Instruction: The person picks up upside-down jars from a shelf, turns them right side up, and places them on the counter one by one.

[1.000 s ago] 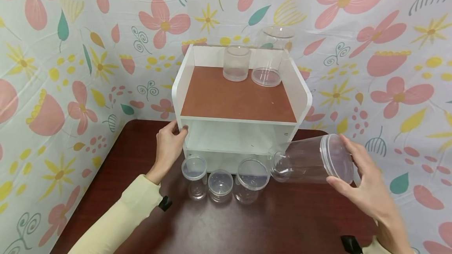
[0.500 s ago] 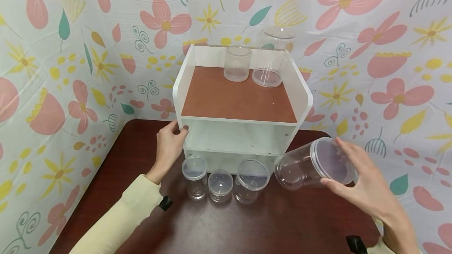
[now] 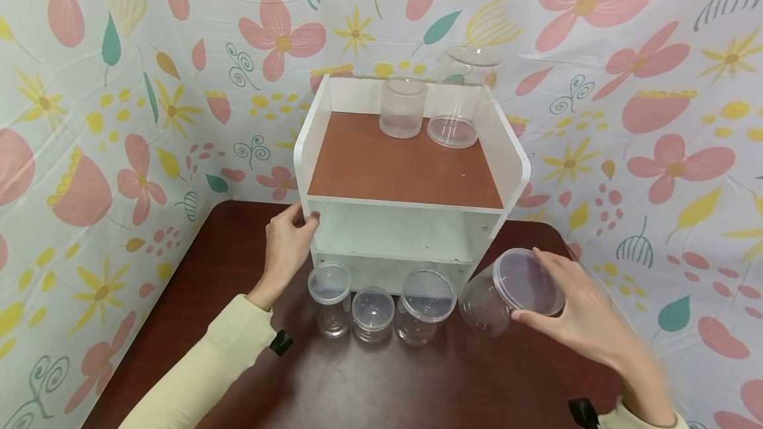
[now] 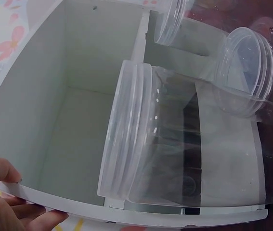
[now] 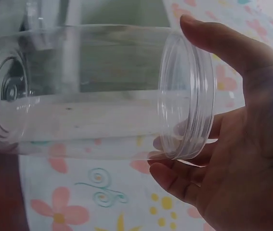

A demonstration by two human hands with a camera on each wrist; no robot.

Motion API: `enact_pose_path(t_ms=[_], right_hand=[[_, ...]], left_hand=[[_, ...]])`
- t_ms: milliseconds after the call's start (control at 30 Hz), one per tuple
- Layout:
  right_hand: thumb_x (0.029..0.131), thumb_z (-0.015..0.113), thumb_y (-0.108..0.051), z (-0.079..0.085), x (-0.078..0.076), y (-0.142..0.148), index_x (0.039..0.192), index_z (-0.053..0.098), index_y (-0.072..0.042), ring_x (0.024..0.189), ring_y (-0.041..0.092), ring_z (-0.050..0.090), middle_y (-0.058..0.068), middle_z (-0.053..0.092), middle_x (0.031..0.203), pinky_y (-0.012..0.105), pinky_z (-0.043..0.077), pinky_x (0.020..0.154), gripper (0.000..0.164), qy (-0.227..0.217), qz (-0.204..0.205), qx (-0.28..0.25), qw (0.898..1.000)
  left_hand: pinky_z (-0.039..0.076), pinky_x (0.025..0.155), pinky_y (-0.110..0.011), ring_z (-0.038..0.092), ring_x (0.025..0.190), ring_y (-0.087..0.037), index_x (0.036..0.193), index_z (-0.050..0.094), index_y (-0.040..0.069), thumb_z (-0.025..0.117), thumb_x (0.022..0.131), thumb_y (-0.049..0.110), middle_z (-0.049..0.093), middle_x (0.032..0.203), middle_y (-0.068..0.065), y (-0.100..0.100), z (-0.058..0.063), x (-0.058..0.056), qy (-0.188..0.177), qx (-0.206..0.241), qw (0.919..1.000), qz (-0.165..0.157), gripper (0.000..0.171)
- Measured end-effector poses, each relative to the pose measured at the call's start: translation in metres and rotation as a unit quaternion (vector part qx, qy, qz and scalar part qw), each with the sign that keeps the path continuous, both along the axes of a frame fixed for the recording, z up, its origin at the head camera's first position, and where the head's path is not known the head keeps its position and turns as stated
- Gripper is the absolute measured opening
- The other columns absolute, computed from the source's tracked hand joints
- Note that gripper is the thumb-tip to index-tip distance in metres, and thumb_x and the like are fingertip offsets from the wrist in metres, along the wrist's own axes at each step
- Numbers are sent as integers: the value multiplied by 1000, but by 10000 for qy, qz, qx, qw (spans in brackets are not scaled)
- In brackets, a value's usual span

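My right hand (image 3: pixel 587 316) holds a large clear plastic jar (image 3: pixel 484 302) by its screw lid (image 3: pixel 529 281), thumb on one side and fingers on the other. The jar is tilted, base down and to the left; whether the base touches the table cannot be told. In the right wrist view, the jar (image 5: pixel 93 91) appears lidded and see-through. My left hand (image 3: pixel 287 247) grips the left side panel of a white shelf unit (image 3: pixel 517 164). In the left wrist view, the left hand's fingers (image 4: pixel 28 211) curl round the panel's edge.
Three lidded clear jars stand in a row before the shelf: a left jar (image 3: pixel 330 300), a short middle jar (image 3: pixel 373 315) and a right jar (image 3: pixel 422 306). Two more, a frosted jar (image 3: pixel 403 108) and a taller jar (image 3: pixel 456 111), stand on the brown top. The table (image 3: pixel 357 389) is dark red.
My right hand has brought the large jar down and to the left, from nearly level to more upright, beside the row of jars. The left hand keeps its hold on the shelf.
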State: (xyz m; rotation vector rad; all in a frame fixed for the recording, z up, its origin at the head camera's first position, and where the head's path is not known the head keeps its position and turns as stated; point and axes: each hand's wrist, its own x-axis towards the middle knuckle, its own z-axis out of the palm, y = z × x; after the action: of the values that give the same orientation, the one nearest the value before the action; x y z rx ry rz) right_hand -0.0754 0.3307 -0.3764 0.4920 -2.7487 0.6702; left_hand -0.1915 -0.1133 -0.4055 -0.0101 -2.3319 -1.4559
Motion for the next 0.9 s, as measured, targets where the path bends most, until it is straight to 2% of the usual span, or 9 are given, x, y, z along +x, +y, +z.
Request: enact_pose_path(t_ms=[100, 233, 333, 500, 733, 900], right_hand=[[69, 96, -39, -11, -4, -3, 155, 43, -5, 126, 33, 46, 17, 51, 142, 38, 39, 93, 106, 33, 101, 77, 9999], [70, 96, -41, -25, -8, -5, 153, 45, -1, 126, 31, 45, 18, 51, 142, 14, 29, 93, 105, -37, 191, 33, 9998], [71, 95, -42, -33, -10, -5, 153, 45, 0, 127, 32, 45, 20, 50, 142, 12, 29, 93, 105, -158, 187, 14, 9997], [70, 95, -44, -46, -13, -9, 151, 47, 2, 128, 32, 46, 21, 51, 143, 19, 34, 93, 105, -290, 173, 29, 9994], [68, 97, -43, -61, -16, -12, 148, 48, 5, 127, 36, 48, 22, 52, 141, 14, 31, 94, 105, -388, 265, -46, 9989], [67, 97, -42, -71, -18, -16, 147, 49, 5, 128, 38, 48, 24, 53, 141, 23, 36, 95, 105, -442, 274, -49, 9986]], left_hand=[[56, 78, -45, 73, 97, -27, 127, 74, 8, 67, 99, 18, 76, 112, -12, 0, 0, 0, -18, 16, 10000, -7, 30], [57, 80, -46, 73, 98, -27, 128, 73, 8, 67, 99, 19, 76, 112, -13, 0, 0, -1, -22, 44, 10000, -17, 31], [57, 80, -47, 73, 99, -28, 129, 73, 8, 67, 99, 19, 76, 113, -13, 0, 0, -1, -22, 59, 10000, -19, 32], [57, 80, -46, 73, 100, -28, 129, 72, 8, 67, 99, 19, 76, 114, -13, 0, 0, 0, -39, 70, 10000, -33, 32], [55, 77, -43, 73, 98, -27, 129, 72, 8, 67, 99, 19, 76, 114, -13, 0, -1, 1, -47, 106, 9999, -53, 32], [56, 79, -45, 73, 100, -27, 130, 72, 8, 67, 99, 18, 76, 115, -13, -1, -1, 1, -35, 120, 9999, -55, 33]])
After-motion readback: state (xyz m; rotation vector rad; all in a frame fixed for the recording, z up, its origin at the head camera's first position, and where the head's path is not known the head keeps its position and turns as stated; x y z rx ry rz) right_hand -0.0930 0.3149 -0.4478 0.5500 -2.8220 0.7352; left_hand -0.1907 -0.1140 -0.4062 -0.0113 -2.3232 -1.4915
